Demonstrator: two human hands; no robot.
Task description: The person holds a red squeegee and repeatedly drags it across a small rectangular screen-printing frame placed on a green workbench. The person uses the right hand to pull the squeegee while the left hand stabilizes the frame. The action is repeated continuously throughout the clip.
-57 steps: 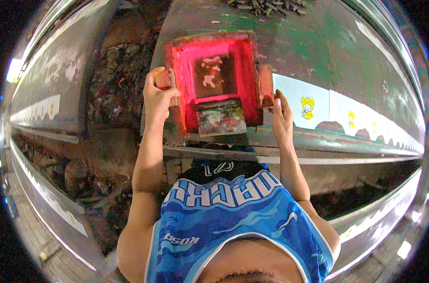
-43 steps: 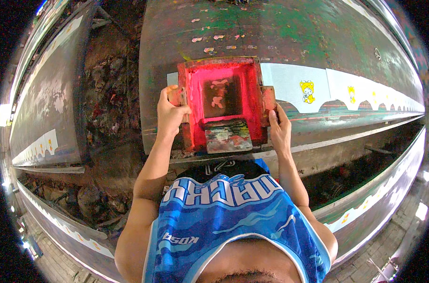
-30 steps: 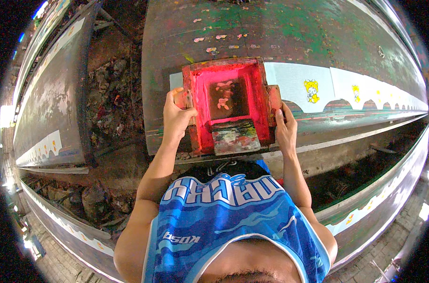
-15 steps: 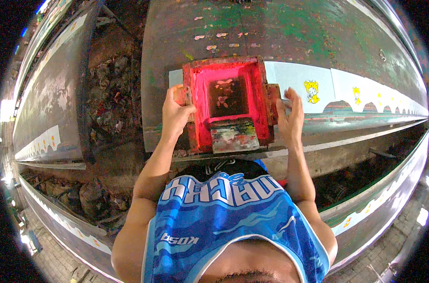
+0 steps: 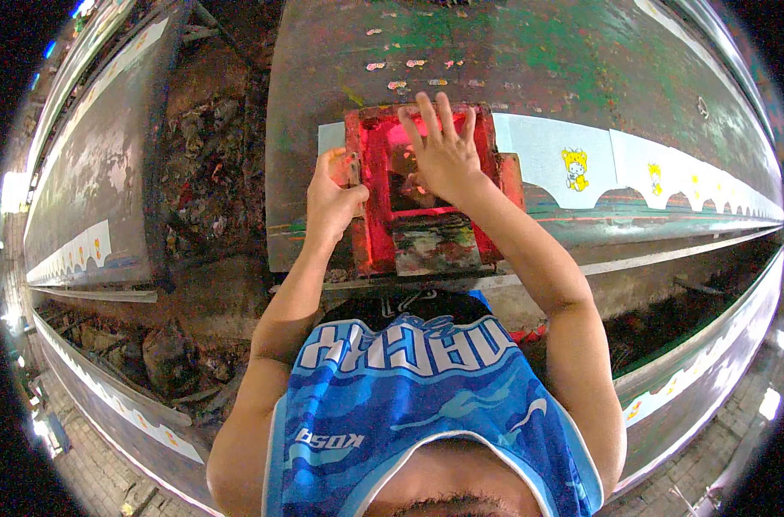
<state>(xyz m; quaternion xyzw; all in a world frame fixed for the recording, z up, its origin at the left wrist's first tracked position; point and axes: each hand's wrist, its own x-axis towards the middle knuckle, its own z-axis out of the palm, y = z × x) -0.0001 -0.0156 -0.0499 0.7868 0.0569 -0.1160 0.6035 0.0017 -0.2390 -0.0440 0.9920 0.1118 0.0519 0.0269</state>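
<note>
My left hand [image 5: 331,202] grips the left handle [image 5: 349,168] of a wooden screen frame [image 5: 362,250] coated in bright red ink, which lies on the work table over a pale blue panel. My right hand [image 5: 443,151] is open with its fingers spread above the frame's mesh window, hiding much of it; whether it touches cannot be told. A paint-smeared flat piece [image 5: 435,246] lies at the near end of the frame. The right handle [image 5: 510,172] is free of fingers.
Scalloped pale blue panels [image 5: 555,142] with yellow cartoon prints run rightward along the long stained table [image 5: 581,60]. Another table [image 5: 94,129] with panels stands left, past a dark gap with rubble [image 5: 202,155]. A metal rail [image 5: 668,254] edges the near side.
The frame came nearer and settled over the panel about a second ago. Since then my right hand has let go of its handle and swung up and left, opening over the frame.
</note>
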